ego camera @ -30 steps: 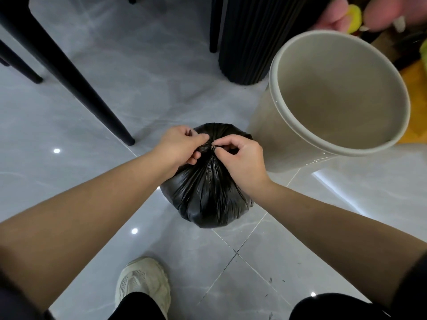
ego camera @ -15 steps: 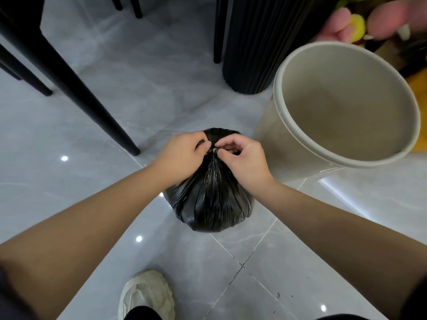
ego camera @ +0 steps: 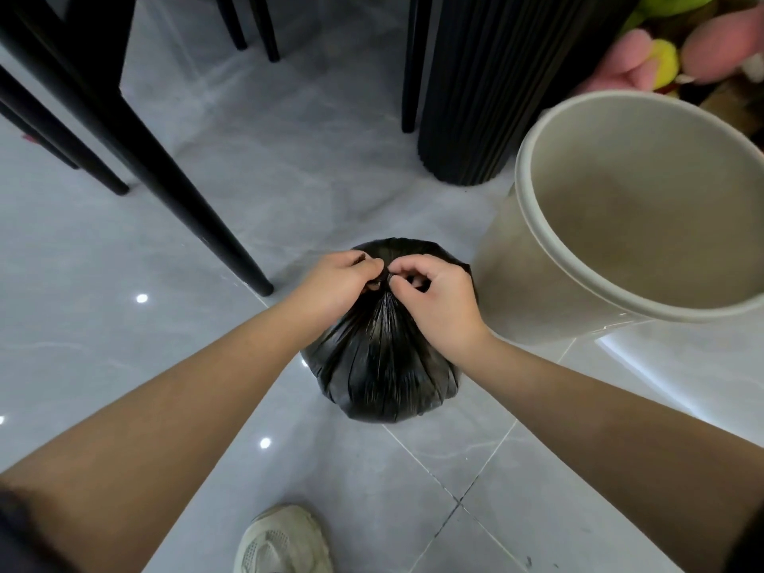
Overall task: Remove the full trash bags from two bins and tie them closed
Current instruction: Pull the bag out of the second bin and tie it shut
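Since a second ago my hands look no different, left hand and right hand both pinching the neck of the bag on the floor beside the bin, and the knot, which I think is half done, may slip loose if I let go.

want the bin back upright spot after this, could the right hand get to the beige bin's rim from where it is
Probably yes: the beige bin stands just right of the black bag with nothing between, but the right hand is pinching the bag's gathered neck and must let go first.
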Tool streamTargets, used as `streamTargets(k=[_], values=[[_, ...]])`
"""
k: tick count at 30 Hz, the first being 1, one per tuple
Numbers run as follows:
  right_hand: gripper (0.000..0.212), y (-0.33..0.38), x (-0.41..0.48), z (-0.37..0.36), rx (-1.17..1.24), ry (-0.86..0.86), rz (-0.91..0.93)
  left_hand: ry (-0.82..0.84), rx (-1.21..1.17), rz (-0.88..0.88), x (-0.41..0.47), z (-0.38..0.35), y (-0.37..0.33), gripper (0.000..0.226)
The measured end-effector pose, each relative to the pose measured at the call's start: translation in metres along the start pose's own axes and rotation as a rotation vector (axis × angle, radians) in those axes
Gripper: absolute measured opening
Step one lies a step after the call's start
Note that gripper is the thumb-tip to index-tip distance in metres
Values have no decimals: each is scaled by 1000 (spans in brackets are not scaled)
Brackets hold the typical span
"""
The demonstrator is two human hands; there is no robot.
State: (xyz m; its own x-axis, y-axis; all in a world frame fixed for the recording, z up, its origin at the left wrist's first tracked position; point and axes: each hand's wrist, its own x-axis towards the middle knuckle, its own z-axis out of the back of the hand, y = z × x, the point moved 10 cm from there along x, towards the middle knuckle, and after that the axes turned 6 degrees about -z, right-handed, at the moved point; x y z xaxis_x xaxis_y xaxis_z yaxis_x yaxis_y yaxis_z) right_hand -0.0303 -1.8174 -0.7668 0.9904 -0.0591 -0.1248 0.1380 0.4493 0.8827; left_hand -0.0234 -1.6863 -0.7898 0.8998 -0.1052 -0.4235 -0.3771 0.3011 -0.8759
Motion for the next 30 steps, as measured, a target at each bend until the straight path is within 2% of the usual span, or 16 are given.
streamTargets(k=[2,5,6,8,11,22,30], values=[[11,-7,2,1,20,-16,-55,-121,32,-92,-1,11,-4,13],[13,-18,3,5,106,-63,-159,-460,208,-373,-20,44,-27,19],[15,-20,3,7,129,-88,-179,-500,279,-468,-28,46,-36,15],[15,-22,4,9,160,-129,-198,-414,401,-547,-34,32,-42,7],[12,-21,1,9,167,-130,-204,-245,429,-509,-30,7,-31,2],[15,-17,-1,13,115,-129,-170,-252,316,-402,-15,-3,-23,7],[8,-31,-1,13,252,-30,-273,-221,459,-514,-10,-9,-38,7]])
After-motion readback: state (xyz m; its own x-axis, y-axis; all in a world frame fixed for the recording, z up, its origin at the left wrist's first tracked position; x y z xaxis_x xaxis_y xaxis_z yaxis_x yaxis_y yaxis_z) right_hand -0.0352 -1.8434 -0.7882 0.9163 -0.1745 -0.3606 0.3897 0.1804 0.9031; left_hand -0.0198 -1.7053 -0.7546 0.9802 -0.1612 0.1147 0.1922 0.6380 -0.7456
